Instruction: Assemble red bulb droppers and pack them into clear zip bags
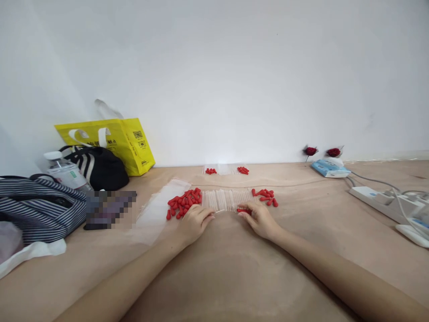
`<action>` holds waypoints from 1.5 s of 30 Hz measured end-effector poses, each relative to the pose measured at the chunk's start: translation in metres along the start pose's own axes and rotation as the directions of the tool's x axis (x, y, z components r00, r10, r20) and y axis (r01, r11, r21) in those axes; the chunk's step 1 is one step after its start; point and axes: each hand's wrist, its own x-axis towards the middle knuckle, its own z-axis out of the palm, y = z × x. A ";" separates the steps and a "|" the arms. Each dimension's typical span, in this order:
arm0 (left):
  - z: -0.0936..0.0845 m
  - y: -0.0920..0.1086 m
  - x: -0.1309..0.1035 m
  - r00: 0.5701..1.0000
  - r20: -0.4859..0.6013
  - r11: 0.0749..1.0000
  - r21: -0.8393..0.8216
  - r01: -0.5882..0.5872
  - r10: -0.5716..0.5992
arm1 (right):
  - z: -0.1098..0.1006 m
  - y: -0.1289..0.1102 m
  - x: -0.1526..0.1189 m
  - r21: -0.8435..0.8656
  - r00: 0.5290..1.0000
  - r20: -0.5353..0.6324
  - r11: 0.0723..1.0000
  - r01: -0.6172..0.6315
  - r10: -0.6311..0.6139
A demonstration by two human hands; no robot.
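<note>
My left hand (197, 222) is closed in a pinch, and a thin clear tube (219, 211) sticks out to the right from its fingertips. Opposite it, my right hand (260, 219) is closed on a red rubber bulb (241, 210), partly hidden by the fingers. The tube's tip and the bulb are apart. Just beyond both hands lies a row of thin clear tubes (221, 199), side by side. A heap of red rubber bulbs (182, 201) is beyond my left hand, partly on a clear plastic sheet or bag (157, 208). More loose red bulbs (264, 193) lie beyond my right hand.
By the wall lies a clear bag (226, 169) with two small groups of red pieces. A yellow bag (134, 147), black bag (100, 165), bottle (69, 172) and striped bag (43, 208) stand left. A tissue pack (330, 168) and power strip (378, 199) with cables lie right.
</note>
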 end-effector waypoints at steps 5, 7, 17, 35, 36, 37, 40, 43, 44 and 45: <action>0.008 -0.007 -0.005 0.999 -0.022 0.999 -0.043 -0.029 0.028 | 0.012 -0.007 0.006 0.048 0.993 0.081 0.995 0.082 -0.086; 0.008 -0.006 -0.004 0.999 -0.009 0.999 -0.040 -0.034 0.034 | 0.014 -0.008 0.004 0.068 0.992 0.093 0.994 0.081 -0.087; 0.009 0.000 -0.003 0.998 0.026 0.998 -0.038 -0.048 0.049 | 0.013 -0.014 0.000 0.054 0.987 0.128 0.994 0.093 -0.099; 0.017 0.006 -0.002 0.991 0.064 0.993 0.003 -0.120 0.120 | 0.011 -0.007 -0.002 0.046 0.974 0.129 0.982 0.181 -0.186; 0.017 0.006 -0.002 0.990 0.066 0.992 0.009 -0.123 0.122 | 0.011 -0.006 -0.002 0.031 0.971 0.130 0.980 0.197 -0.200; 0.017 0.006 -0.002 0.989 0.067 0.991 0.017 -0.132 0.131 | 0.011 -0.006 -0.002 0.017 0.969 0.130 0.977 0.212 -0.212; 0.018 0.006 -0.002 0.984 0.049 0.984 0.040 -0.174 0.172 | 0.012 -0.004 -0.002 -0.016 0.964 0.123 0.971 0.239 -0.235; 0.020 0.007 -0.001 0.978 0.000 0.976 0.050 -0.211 0.211 | 0.013 -0.003 -0.003 -0.031 0.961 0.107 0.965 0.260 -0.255; 0.021 0.007 -0.001 0.975 -0.021 0.974 0.047 -0.220 0.221 | 0.014 -0.003 -0.003 -0.032 0.959 0.102 0.963 0.268 -0.264; 0.021 0.007 -0.001 0.972 -0.040 0.972 0.042 -0.229 0.231 | 0.015 -0.004 -0.003 -0.031 0.957 0.099 0.960 0.277 -0.273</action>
